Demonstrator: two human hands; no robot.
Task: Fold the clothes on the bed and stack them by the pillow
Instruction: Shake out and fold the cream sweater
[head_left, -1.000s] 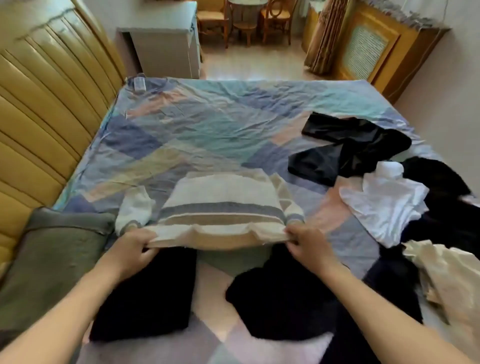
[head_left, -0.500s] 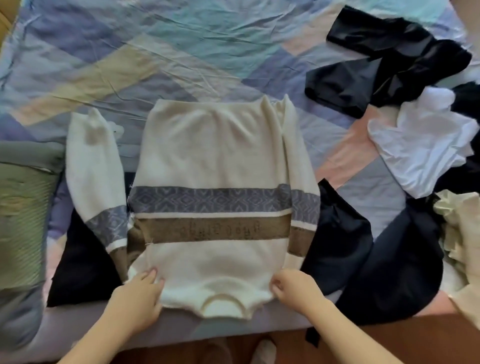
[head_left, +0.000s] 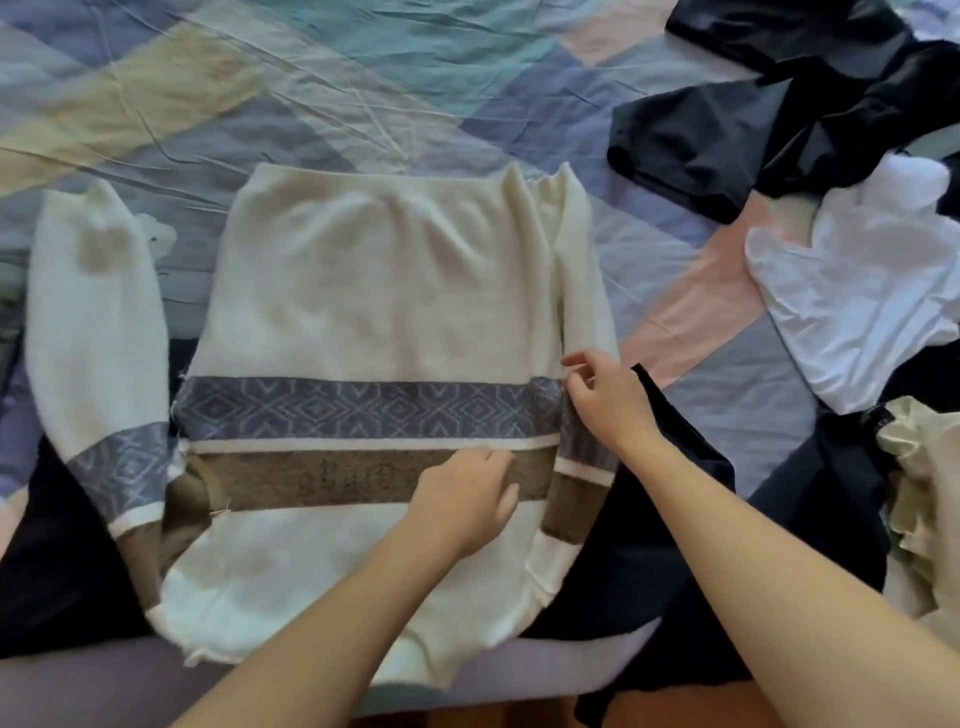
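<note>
- Sweater (head_left: 374, 291), cream knit: brown band across the chest carried a row of darker woven lettering, too blurred to read; the left hand (head_left: 462, 499) covered its right end.
- Same sweater, blue-grey band directly above the brown one: diamond pattern only, no characters.
- No other text, label or number was legible.

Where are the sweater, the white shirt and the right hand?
sweater (head_left: 374, 291): head view, plain cream body above the stripes.
white shirt (head_left: 862, 306): head view, middle of the cloth.
right hand (head_left: 605, 397): head view, back of the hand.
</note>
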